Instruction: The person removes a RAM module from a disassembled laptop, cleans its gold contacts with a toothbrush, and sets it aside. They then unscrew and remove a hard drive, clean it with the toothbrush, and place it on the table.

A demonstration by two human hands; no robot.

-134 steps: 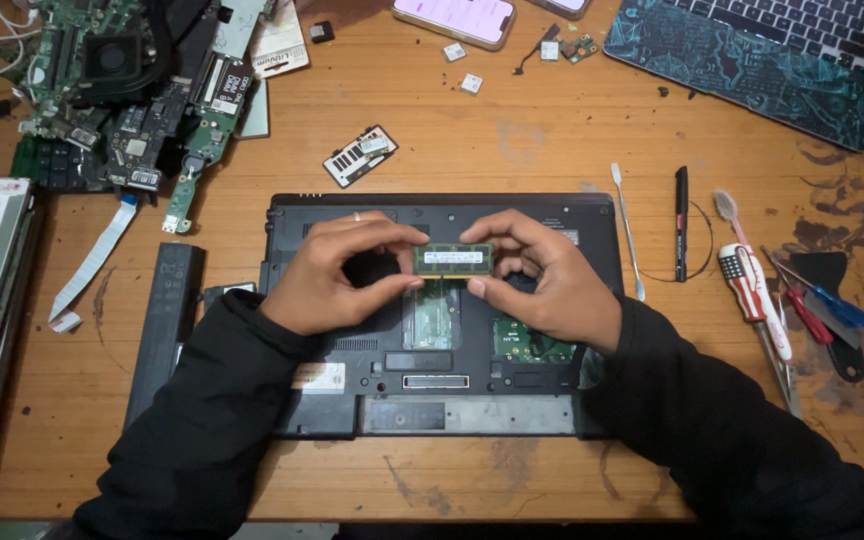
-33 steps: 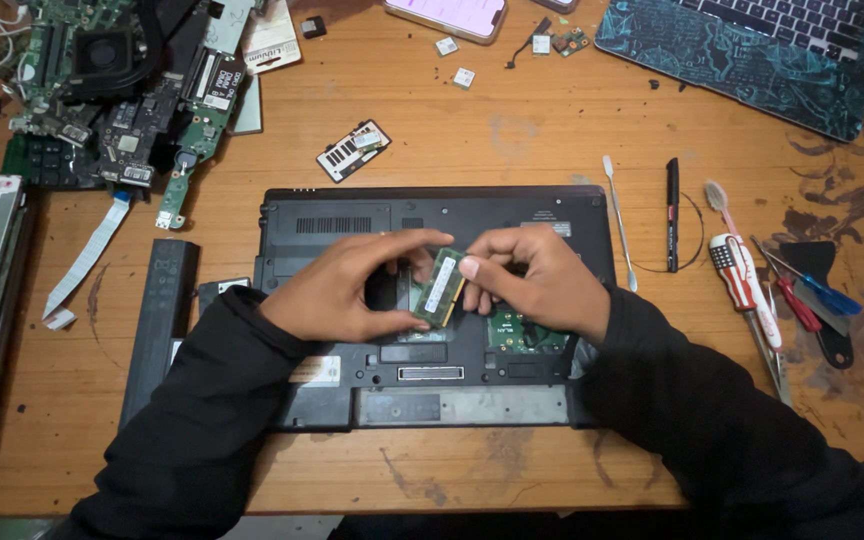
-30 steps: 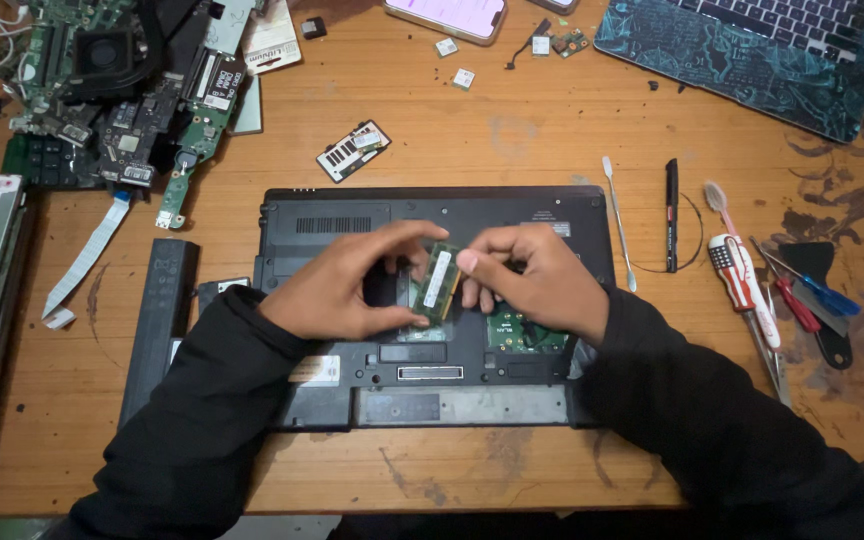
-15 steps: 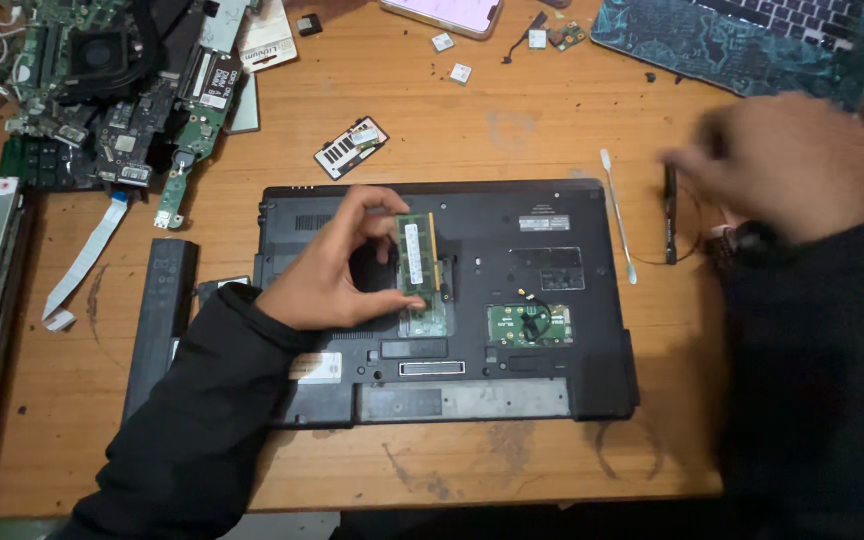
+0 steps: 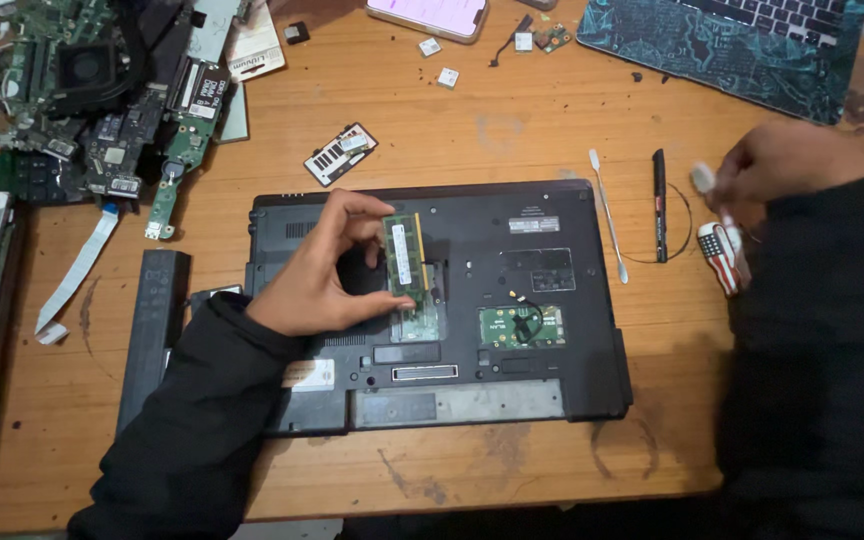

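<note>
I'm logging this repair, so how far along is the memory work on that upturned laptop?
Done: the laptop lies bottom up with its memory bay uncovered, and the memory module is out of it. In hand: the left hand pinches the module above the bay, while the right hand picks up a white brush by the tools. Left: the bay is open and empty.
</note>
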